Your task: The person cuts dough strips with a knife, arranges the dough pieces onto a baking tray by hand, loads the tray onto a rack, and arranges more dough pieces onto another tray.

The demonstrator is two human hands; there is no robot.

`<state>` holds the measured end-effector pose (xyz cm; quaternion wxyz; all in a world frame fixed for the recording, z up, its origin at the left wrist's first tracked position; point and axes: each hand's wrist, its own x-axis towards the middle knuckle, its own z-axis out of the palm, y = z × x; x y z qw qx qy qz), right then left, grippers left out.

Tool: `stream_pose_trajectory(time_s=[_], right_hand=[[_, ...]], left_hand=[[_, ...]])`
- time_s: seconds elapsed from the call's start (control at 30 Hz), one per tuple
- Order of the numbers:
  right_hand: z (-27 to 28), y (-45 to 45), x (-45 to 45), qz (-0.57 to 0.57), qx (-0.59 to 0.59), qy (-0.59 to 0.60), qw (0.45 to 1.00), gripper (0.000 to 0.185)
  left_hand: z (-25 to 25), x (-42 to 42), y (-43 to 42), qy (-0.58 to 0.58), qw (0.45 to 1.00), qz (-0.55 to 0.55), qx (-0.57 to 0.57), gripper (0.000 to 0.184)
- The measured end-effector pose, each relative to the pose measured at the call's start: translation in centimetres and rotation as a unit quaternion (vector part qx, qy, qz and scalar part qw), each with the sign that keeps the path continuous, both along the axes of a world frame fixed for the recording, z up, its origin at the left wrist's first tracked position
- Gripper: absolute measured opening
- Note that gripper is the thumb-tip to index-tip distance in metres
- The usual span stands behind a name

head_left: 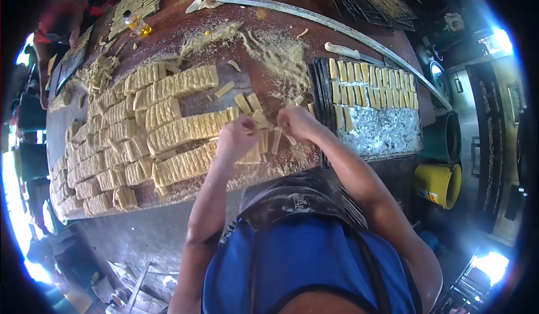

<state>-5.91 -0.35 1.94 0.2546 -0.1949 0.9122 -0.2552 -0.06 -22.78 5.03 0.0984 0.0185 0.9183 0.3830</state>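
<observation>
My left hand [238,139] is closed, its fingers curled at the right end of a long row of cut dough sticks [191,127]. Whatever it may hold is hidden by the fingers. My right hand [298,123] is bent in a pinch just to the right, and what lies between its fingertips is too small to make out. Several loose dough sticks [276,141] lie on the table below and between the hands. Right of my right hand is a dark metal tray [387,131] with two rows of sticks [373,75] and a short third row started at its left.
More blocks of sliced dough [106,134] cover the table's left. Flour [275,55] is scattered behind the hands. A white-handled knife [343,50], a long metal bar [314,15] and a bottle of yellow liquid [137,24] lie farther back. A yellow bucket [439,185] stands right. Another person [62,22] is at far left.
</observation>
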Motion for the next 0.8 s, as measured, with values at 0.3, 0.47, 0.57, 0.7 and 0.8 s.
stream_pose_trajectory(time_s=[0.3,0.47,0.57,0.7,0.8], right_hand=[[1.2,-6.9,0.1,-0.042,0.071,-0.044,0.996,0.036],[2.2,0.6,0.7,-0.102,-0.124,-0.035,0.986,0.042],[5.2,10.2,1.3,-0.252,-0.199,-0.109,0.941,0.035],[2.9,21.0,2.5,-0.192,0.009,0.236,0.952,0.035],[2.6,21.2,3.7,-0.237,0.010,0.160,0.958,0.032]], left_hand=[[-1.7,-1.2,-2.6,-0.158,0.775,0.193,0.581,0.028],[-0.6,-1.3,-0.6,-0.139,0.805,0.230,0.529,0.022],[-2.4,-1.4,1.6,-0.083,0.867,0.223,0.438,0.015],[-0.4,-1.9,8.4,-0.043,0.918,0.193,0.345,0.018],[0.7,-2.6,16.6,-0.061,0.977,0.105,0.177,0.021]])
